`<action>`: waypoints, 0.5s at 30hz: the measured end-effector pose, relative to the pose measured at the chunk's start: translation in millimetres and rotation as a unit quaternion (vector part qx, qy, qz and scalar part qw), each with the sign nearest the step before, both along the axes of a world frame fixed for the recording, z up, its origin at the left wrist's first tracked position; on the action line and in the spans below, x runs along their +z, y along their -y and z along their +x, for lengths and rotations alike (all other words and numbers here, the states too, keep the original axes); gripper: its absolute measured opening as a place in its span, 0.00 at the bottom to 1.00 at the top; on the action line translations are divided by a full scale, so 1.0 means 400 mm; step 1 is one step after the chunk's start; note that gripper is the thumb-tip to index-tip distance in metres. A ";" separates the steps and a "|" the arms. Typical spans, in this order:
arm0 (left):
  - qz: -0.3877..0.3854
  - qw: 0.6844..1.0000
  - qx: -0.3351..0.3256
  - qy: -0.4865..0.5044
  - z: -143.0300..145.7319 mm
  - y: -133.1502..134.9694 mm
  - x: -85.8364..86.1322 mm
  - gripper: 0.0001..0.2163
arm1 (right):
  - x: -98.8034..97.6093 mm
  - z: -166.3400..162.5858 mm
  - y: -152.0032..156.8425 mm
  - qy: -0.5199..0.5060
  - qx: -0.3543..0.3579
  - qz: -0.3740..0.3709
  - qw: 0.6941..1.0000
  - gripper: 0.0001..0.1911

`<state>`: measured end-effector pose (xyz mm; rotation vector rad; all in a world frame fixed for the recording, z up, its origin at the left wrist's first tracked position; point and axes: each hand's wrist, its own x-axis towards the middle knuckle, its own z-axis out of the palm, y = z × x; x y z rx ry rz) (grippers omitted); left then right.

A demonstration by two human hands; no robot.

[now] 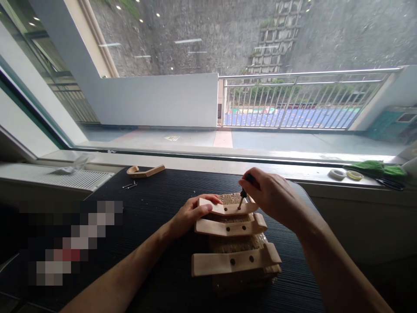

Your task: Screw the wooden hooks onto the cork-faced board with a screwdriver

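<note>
My right hand is closed round the dark handle of a screwdriver. The tip of its shaft stands in a hole of the farthest curved wooden hook. With fingers and thumb, my left hand grips that hook's left end. Nearer to me lie two similar wooden pieces, a middle hook and a near hook, each with two dark holes. All three lie across a rough, light-brown board, partly hidden beneath them.
A loose wooden hook and several screws lie at the back left of the black table. On the windowsill at right are tape rolls and a green cloth. A large window stands behind the table.
</note>
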<state>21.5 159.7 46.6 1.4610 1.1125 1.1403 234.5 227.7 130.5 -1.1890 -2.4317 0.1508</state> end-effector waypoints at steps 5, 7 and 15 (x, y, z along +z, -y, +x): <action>-0.012 1.000 0.000 -0.008 0.006 0.007 0.020 0.14 | 0.017 0.006 0.025 0.029 -0.005 0.039 0.999 0.10; -0.013 1.000 -0.001 -0.012 0.006 0.007 0.021 0.13 | 0.023 0.010 0.031 0.024 0.024 0.051 0.998 0.08; 0.001 1.000 0.002 0.000 -0.002 -0.003 -0.006 0.13 | 0.020 0.006 0.025 0.018 0.121 0.064 0.990 0.07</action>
